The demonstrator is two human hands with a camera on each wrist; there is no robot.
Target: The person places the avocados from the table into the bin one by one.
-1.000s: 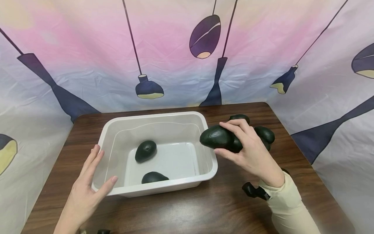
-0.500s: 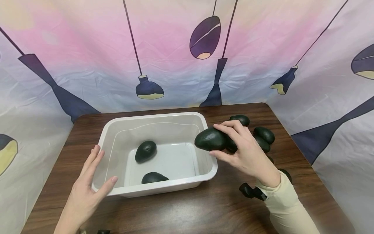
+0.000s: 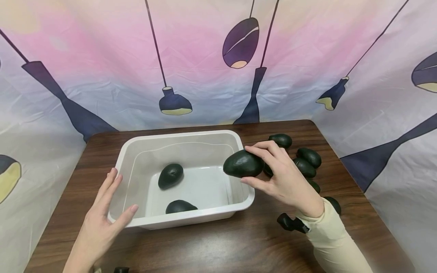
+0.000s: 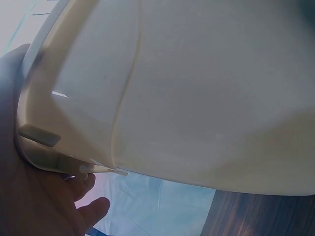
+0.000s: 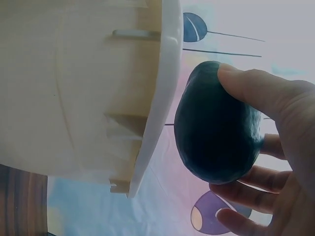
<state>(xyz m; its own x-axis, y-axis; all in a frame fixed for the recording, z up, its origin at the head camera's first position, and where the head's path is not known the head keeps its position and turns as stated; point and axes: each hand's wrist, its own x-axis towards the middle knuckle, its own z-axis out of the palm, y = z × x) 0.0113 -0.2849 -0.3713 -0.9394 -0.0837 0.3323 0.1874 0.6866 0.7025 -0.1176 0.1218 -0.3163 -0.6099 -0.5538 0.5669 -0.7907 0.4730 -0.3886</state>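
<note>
Right hand [image 3: 285, 182] held one avocado [image 3: 243, 164] between thumb below and curled fingers above, directly over the right rim of the white plastic tub [image 3: 250, 189]; in the right wrist view the fruit [image 5: 214, 132] stood just clear of that rim, not touching. Avocado dark green, matte, finely pebbled, egg-shaped; long axis roughly 3 to 9 o'clock, free end pointing at 9, over the tub. Tub interior smooth, glossy, rounded corners; two avocados inside, one near centre [image 3: 170, 175], one against the near wall [image 3: 180, 206], with open floor at 3 o'clock of them. Left hand [image 3: 102, 216] lay flat, fingers straight, against the tub's near-left corner, gripping nothing. Loose avocados [image 3: 308, 157] lay on the wood-grain table [image 3: 222, 246] at 3 o'clock of the tub
</note>
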